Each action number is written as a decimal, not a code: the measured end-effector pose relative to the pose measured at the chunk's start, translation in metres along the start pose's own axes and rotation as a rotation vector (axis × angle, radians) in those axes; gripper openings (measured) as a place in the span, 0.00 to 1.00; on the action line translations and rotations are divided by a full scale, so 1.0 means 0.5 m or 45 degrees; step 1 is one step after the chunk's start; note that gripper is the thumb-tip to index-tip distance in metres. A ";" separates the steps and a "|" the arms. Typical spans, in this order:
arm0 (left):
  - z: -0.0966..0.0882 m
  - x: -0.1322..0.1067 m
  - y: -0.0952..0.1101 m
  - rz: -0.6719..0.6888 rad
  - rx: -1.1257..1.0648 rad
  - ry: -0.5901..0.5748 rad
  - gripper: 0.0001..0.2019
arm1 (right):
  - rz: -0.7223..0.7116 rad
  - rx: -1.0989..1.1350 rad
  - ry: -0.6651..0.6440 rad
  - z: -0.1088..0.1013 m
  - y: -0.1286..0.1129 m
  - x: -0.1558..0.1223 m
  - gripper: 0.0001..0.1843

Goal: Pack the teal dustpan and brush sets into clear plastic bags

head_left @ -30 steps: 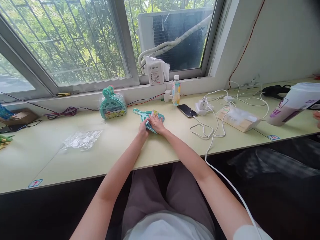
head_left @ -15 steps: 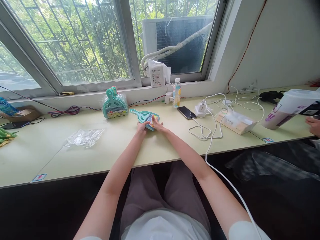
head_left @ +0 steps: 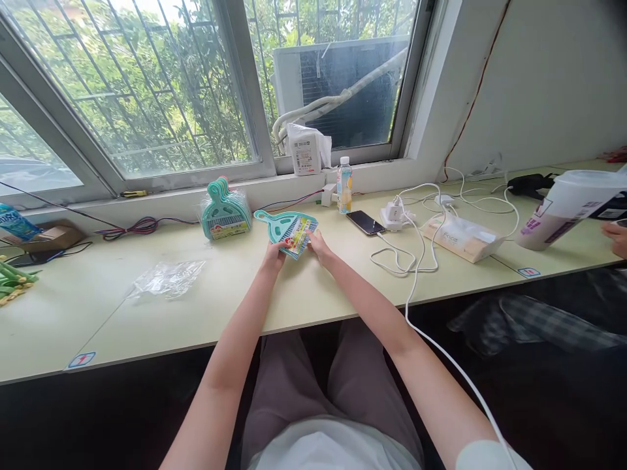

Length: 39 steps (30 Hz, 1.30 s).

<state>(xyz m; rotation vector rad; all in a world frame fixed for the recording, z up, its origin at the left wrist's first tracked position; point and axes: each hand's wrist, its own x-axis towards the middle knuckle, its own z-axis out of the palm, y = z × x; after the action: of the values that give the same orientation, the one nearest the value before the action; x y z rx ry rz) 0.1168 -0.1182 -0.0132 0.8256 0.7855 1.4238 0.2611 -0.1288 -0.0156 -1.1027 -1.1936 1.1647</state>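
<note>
Grasping the dustpan set (head_left: 289, 226) left of the phone (head_left: 365, 222) with your left hand's (head_left: 275, 255) fingers, you have shifted your right hand (head_left: 321, 247), grip unclear, to its edge, leaving the label (head_left: 300, 234) more open to inspection.

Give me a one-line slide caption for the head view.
Left hand and right hand hold a turquoise dustpan over the table, a stack of dustpans standing to the left.

A phone (head_left: 365, 222) is laid beside an adapter (head_left: 392, 214) on the worktop (head_left: 304, 300), a bottle (head_left: 345, 188) stood behind. Farther right, tissues (head_left: 460, 236) and a cup (head_left: 568, 207) are placed. A pack (head_left: 305, 155) is set on the sill (head_left: 382, 172).
</note>
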 end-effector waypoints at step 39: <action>-0.067 -0.003 0.083 0.128 1.015 0.652 0.17 | 0.042 0.437 0.039 -0.026 -0.006 0.008 0.05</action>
<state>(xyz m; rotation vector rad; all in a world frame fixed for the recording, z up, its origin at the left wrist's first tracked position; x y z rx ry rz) 0.0669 -0.1200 0.0054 1.1120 1.7928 1.4272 0.2742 -0.1253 -0.0133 -0.8781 -0.9121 1.3156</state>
